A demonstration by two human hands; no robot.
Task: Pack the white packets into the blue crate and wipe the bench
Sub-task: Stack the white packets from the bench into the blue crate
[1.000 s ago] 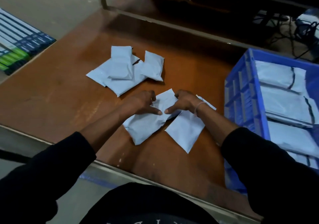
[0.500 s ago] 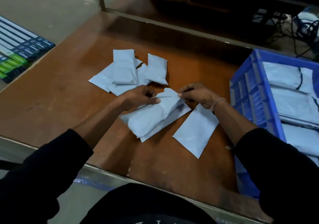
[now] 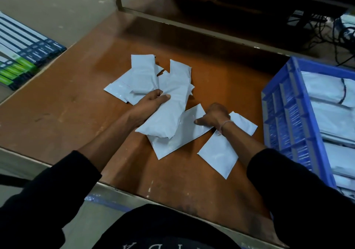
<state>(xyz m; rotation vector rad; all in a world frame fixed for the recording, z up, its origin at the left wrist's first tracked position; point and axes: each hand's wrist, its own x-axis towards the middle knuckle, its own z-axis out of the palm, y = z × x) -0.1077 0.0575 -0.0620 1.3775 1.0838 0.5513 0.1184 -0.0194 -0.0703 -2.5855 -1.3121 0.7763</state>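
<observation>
Head view, looking down at a brown surface (image 3: 63,114). Blue crate (image 3: 284,114) at the right edge, already stacked with white packets (image 3: 330,125) inside.

Left of the crate, mid-surface: a loose pile (image 3: 146,77) of white packets, overlapping each other, a few puffy, a few flat.

Left hand (image 3: 151,104) just on the near side of that pile, fingers (image 3: 165,97) closed around a fat packet (image 3: 165,120), thumb on top, packet angled down toward the body and lying over a flat packet (image 3: 182,139) underneath.

Right hand (image 3: 215,117) between that bundle and the crate, pressed down on the surface, fingers curled, thumb out and touching the far corner of the flat packet. Can't tell if it's actually pinching anything or just pinning it. Thin band around that wrist.

Another flat packet (image 3: 221,152) under the right wrist, nearer the crate, one corner poking out past the hand toward the crate wall, not touching it.

Far from the crate, off the surface's left edge: a stack of blue and green boxes (image 3: 25,54). Beyond the crate, cables (image 3: 342,37) in the dark.

Black sleeves (image 3: 57,187) on both arms, pushed up off the forearms.
</observation>
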